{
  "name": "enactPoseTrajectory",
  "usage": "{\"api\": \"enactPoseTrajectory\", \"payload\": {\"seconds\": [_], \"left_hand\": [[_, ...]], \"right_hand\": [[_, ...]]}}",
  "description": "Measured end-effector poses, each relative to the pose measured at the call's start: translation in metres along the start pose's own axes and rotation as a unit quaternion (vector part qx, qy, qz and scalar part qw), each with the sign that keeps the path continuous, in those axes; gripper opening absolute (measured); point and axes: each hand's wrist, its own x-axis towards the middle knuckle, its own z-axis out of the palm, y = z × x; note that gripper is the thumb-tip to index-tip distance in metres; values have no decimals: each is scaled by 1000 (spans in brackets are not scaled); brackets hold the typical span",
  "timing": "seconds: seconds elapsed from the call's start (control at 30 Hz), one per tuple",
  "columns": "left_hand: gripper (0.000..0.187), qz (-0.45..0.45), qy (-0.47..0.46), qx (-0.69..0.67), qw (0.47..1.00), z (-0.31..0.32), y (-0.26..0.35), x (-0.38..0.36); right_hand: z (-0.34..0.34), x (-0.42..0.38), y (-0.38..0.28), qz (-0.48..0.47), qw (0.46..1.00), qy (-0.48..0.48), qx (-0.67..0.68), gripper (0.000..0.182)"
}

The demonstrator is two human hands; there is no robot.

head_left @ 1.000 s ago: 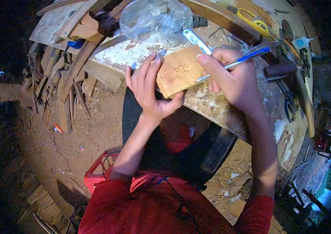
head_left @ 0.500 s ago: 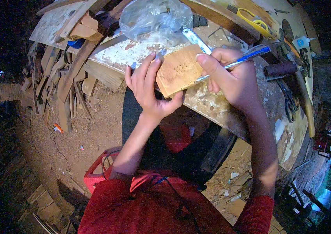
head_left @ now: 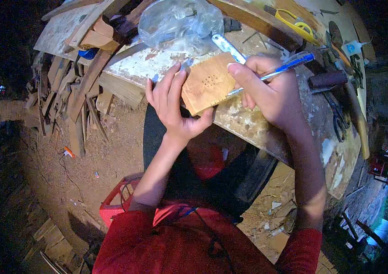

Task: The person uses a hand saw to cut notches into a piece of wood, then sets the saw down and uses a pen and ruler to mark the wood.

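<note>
My left hand [head_left: 172, 102] grips a light-brown wooden block [head_left: 208, 81] by its left side, fingers behind the far edge and thumb at the near edge. A cluster of small dark dots marks its upper face, and short dark lines run along the near right edge. In my right hand [head_left: 267, 89] is a blue-and-clear pen [head_left: 290, 65], slanted, its tip at that marked edge. A blue-and-white ruler-like strip [head_left: 227, 46] lies just beyond the block, partly hidden by the block and my right hand.
The worn workbench [head_left: 267, 130] carries a clear plastic bag [head_left: 180, 23], yellow-handled tool [head_left: 294, 25], dark cylinder [head_left: 327, 80] and scissors [head_left: 339, 121]. Wood offcuts [head_left: 63, 82] pile up at left. A red plastic stool or crate [head_left: 111, 208] stands beside my legs.
</note>
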Motion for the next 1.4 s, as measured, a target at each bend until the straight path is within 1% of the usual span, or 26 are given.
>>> {"api": "enactPoseTrajectory", "payload": {"seconds": [0.47,0.57,0.67,0.87,1.07,1.17,1.27,1.4], "left_hand": [[74,-1,-4,1,1000,0,-1,-1],[74,4,1,-4,1000,0,0,0],[73,4,3,-4,1000,0,0,0],[73,3,5,-4,1000,1,0,0],[74,3,2,-5,1000,1,-1,0],[74,1,-2,-5,1000,0,-1,0],[74,4,-5,-1,1000,0,-1,0],[74,7,-7,-5,1000,-1,-1,1]], "right_hand": [[-2,-1,0,-11,1000,-7,-9,35],[-2,1,3,-12,1000,0,-6,36],[-1,0,-1,-17,999,27,-1,36],[-4,1,1,-19,999,13,-24,35],[-3,2,0,-1,1000,21,-9,35],[-3,2,3,-14,999,22,-20,35],[-5,2,2,-13,1000,9,3,35],[-5,2,3,-10,1000,5,-3,35]]}}
